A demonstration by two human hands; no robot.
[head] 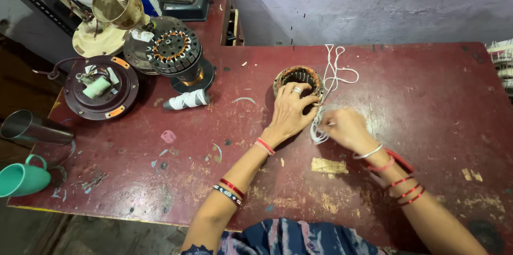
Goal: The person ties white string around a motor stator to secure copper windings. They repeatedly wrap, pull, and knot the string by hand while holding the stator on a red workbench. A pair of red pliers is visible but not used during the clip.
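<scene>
A round motor stator (299, 77) with copper windings lies on the dark red table (427, 100). My left hand (291, 110) rests on its near rim, fingers curled over the edge, a ring on one finger. My right hand (344, 126) is just to the right of it, fingers pinched on a white cord (334, 73) that loops away over the table behind the stator and bunches between my two hands. Red bangles sit on both wrists.
At the left back stand a larger wound stator (175, 52), a round dark motor cover (101, 88), a brass-coloured fan housing (116, 5) and a white tape roll (187, 100). A steel tumbler (32, 128) and a teal cup (21, 177) sit at the left edge.
</scene>
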